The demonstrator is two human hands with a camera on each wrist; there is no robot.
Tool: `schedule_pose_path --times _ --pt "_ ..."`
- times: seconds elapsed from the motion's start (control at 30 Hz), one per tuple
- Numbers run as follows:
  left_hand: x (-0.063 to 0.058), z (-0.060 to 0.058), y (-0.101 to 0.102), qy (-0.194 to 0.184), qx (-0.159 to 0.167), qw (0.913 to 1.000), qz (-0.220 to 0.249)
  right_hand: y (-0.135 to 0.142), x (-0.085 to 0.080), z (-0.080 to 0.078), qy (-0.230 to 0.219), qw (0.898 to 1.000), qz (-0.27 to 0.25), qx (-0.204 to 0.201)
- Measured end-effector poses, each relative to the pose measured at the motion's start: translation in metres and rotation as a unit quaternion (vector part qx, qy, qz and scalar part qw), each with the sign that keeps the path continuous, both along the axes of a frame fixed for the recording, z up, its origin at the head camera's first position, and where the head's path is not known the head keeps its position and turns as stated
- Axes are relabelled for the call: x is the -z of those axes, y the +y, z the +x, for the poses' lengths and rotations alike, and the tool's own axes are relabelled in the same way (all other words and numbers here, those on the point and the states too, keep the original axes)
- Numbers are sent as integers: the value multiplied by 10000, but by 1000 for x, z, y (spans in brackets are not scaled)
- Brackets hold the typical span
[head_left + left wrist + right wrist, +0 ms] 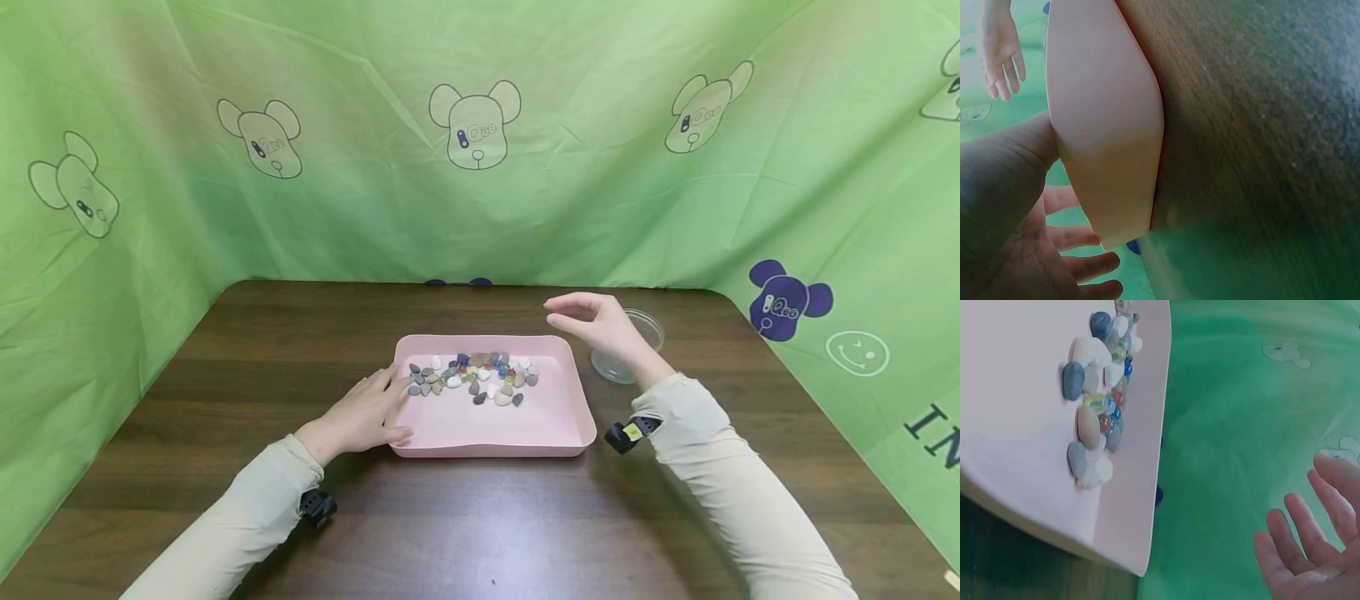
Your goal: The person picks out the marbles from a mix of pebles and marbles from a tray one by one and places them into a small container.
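A shallow pink tray [450, 429] lies on the table, holding grey, white and tan pebbles [503, 399] and small coloured glass marbles [1119, 398], mostly bunched toward its far side. At the tray's left end rests my left hand [363, 417], fingers spread along the rim and thumb at the front corner. My right hand [607, 329] is raised beyond the tray's far right corner. Its fingers are loosely bent, thumb apart, with nothing between them. Behind that hand and wrist stands a clear round container [648, 327], partly hidden.
The dark wooden table [480, 517] extends around the tray. A green printed cloth [360, 208] hangs behind and along both sides. Each wrist wears a black strapped device, such as the right wrist camera [624, 435].
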State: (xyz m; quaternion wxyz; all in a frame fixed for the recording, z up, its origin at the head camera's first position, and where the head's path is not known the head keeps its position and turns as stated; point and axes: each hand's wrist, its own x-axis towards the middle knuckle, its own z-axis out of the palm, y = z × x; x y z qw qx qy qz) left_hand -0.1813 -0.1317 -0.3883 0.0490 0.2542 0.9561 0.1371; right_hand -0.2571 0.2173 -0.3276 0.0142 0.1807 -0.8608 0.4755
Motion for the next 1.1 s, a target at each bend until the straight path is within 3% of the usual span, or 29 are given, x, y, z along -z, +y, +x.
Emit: schedule_pose_path --times 0.57,1.1 --pt "0 -1 0 -39 -5 10000 -19 -21 14 -12 -802 9964 248 -121" --pt "-1 1 1 -113 -46 9999 6 -31 25 -24 -962 9941 309 -384"
